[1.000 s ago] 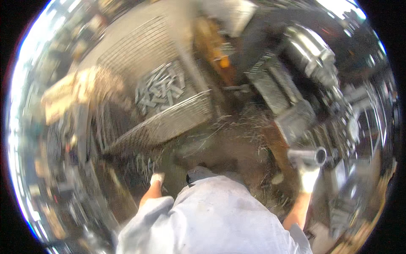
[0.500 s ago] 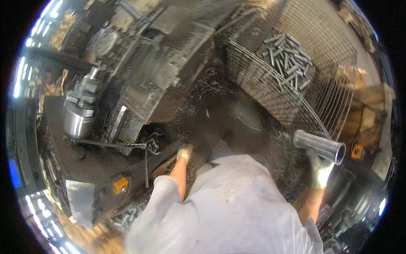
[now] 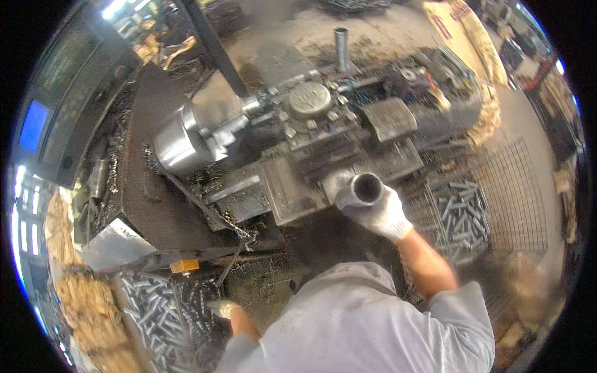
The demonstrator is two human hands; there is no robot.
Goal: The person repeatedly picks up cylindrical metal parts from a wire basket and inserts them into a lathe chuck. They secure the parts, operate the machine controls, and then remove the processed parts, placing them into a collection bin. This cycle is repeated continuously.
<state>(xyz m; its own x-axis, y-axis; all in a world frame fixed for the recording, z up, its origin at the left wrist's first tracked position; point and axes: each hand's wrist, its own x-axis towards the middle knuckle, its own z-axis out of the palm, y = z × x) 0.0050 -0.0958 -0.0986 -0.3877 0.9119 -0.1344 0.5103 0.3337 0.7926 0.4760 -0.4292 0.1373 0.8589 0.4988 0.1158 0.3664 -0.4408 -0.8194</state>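
A metal pipe is gripped in my gloved right hand, its round open end facing up toward me. The fingers wrap round it, in front of the lathe's flat carriage. Low on the left, my gloved left hand hangs beside a heap of short metal tubes; its fingers are small and blurred. A shiny lathe chuck is at the left of the machine, and a tool post with a round top stands on the carriage beyond my right hand.
A wire basket with many short tubes stands to the right. Another tube stands upright behind the tool post. A thin rod with metal shavings juts out at the lathe's front. An orange box sits below the bed.
My view has swung toward the lathe. My right hand has brought the pipe from beside the wire basket to the carriage front. My left hand now appears near the tube heap.
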